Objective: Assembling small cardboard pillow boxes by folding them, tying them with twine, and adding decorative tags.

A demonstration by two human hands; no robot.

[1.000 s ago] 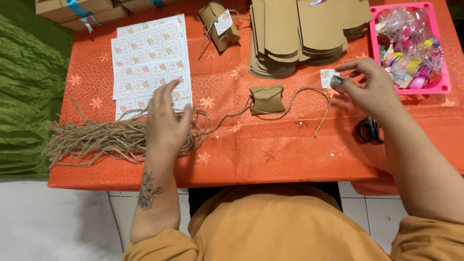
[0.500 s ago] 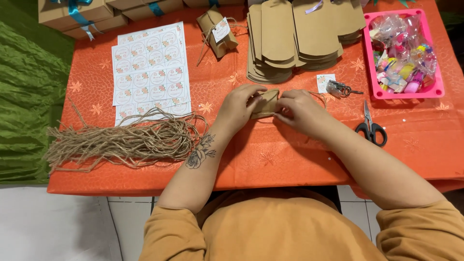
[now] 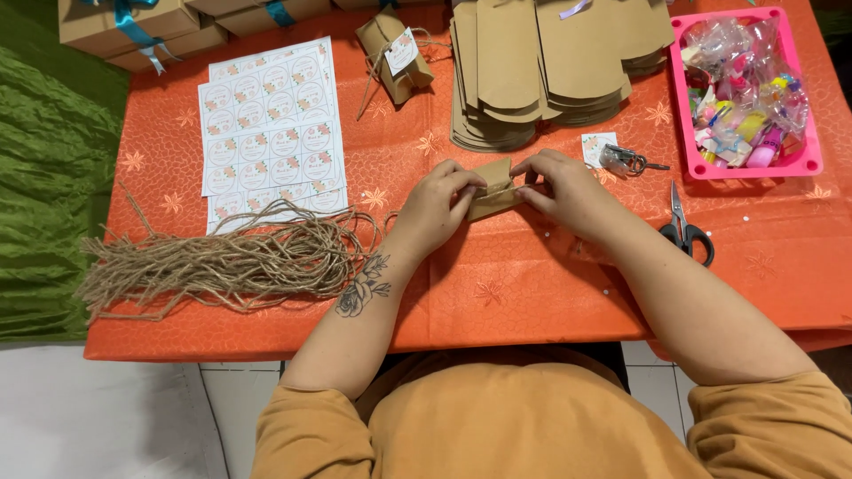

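On the orange tablecloth [image 3: 532, 293], with the jute twine bundle [image 3: 222, 262] left, flat box stack [image 3: 550, 62] ahead and pink tray [image 3: 812, 164], scissors [image 3: 685, 226] right, my left hand [image 3: 435, 206] and right hand [image 3: 568, 188] pinch the small kraft box [image 3: 493, 191] mid-table.

One scissors [image 3: 685, 231], one pink tray [image 3: 744, 167], two sticker sheets [image 3: 266, 124].
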